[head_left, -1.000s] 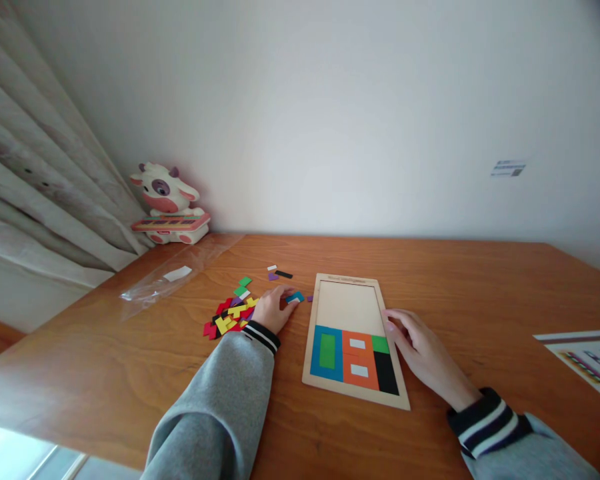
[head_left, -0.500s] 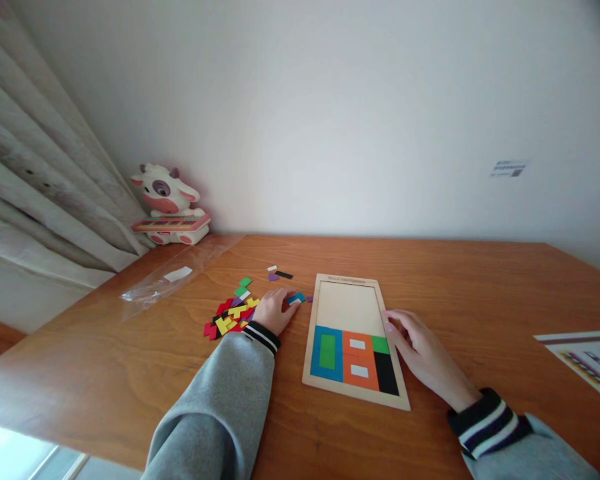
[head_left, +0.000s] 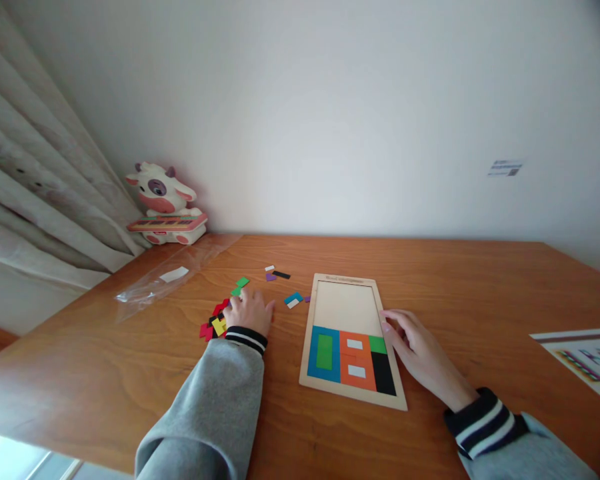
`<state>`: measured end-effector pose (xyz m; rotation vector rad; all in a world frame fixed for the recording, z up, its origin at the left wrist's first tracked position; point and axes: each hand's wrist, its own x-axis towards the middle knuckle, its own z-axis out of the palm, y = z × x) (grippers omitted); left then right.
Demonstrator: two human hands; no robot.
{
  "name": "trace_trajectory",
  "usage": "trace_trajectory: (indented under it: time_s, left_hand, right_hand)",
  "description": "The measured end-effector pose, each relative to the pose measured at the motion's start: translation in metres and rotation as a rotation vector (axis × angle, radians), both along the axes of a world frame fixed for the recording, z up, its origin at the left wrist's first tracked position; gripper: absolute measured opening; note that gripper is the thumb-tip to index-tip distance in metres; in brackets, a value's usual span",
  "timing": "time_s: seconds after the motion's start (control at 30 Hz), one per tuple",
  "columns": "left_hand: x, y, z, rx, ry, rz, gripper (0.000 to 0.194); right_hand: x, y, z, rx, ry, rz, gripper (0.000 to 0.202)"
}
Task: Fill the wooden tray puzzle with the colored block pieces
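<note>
A wooden puzzle tray lies on the table, its near end filled with blue, green, orange, white and black pieces. My right hand rests flat against the tray's right edge. My left hand lies on a heap of loose coloured pieces left of the tray, covering most of it; whether it grips one is hidden. A blue and a white piece lie between the heap and the tray. Green pieces sit just beyond the hand.
A purple, a black and a white piece lie farther back. A clear plastic bag and a toy cow are at the back left by the curtain. A printed sheet lies at the right edge.
My left hand has let go of the blue piece near the tray and moved left onto the heap of pieces. The right hand has stayed at the tray's edge.
</note>
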<state>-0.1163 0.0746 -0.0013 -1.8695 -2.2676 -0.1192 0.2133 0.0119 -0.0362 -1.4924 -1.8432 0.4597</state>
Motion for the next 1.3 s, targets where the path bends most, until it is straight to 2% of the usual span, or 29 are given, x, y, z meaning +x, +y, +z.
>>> trace_trajectory:
  time_s: [0.07, 0.1, 0.2, 0.3, 0.57, 0.67, 0.9, 1.0, 1.2, 1.3]
  left_hand:
    - [-0.004, -0.001, -0.004, -0.034, 0.011, 0.097, 0.046]
    - [-0.007, 0.000, -0.006, -0.051, 0.019, 0.092, 0.045]
    - [-0.012, 0.005, -0.011, -0.094, 0.068, -0.051, 0.038]
    - [-0.016, 0.010, -0.010, -0.126, 0.092, -0.162, 0.031]
    - [-0.020, 0.010, 0.007, -0.148, 0.016, -0.123, 0.029]
    - [-0.023, 0.009, 0.010, -0.116, 0.029, -0.171, 0.029]
    - [-0.028, 0.012, 0.002, -0.054, -0.002, -0.311, 0.040]
    - [-0.030, 0.014, 0.000, -0.066, -0.022, -0.323, 0.037]
    - [-0.028, 0.016, 0.000, -0.055, -0.099, -0.459, 0.027]
    - [-0.025, 0.015, -0.002, -0.023, -0.131, -0.482, 0.025]
  right_hand:
    - [0.000, 0.000, 0.000, 0.001, -0.001, 0.000, 0.032]
    - [-0.001, 0.000, 0.001, 0.001, -0.002, -0.003, 0.031]
    - [-0.001, -0.001, 0.001, 0.004, -0.011, -0.013, 0.031]
    - [-0.002, -0.001, 0.002, 0.009, -0.018, -0.010, 0.032]
    - [-0.004, -0.003, 0.006, 0.026, -0.003, -0.013, 0.032]
    - [-0.004, -0.003, 0.007, 0.026, -0.004, -0.015, 0.034]
    - [-0.004, -0.003, 0.007, 0.011, -0.007, -0.014, 0.036]
    - [-0.005, -0.003, 0.008, 0.022, -0.009, -0.012, 0.036]
    - [-0.006, -0.005, 0.010, 0.038, -0.005, -0.017, 0.035]
    - [-0.007, -0.004, 0.012, 0.040, -0.003, -0.020, 0.036]
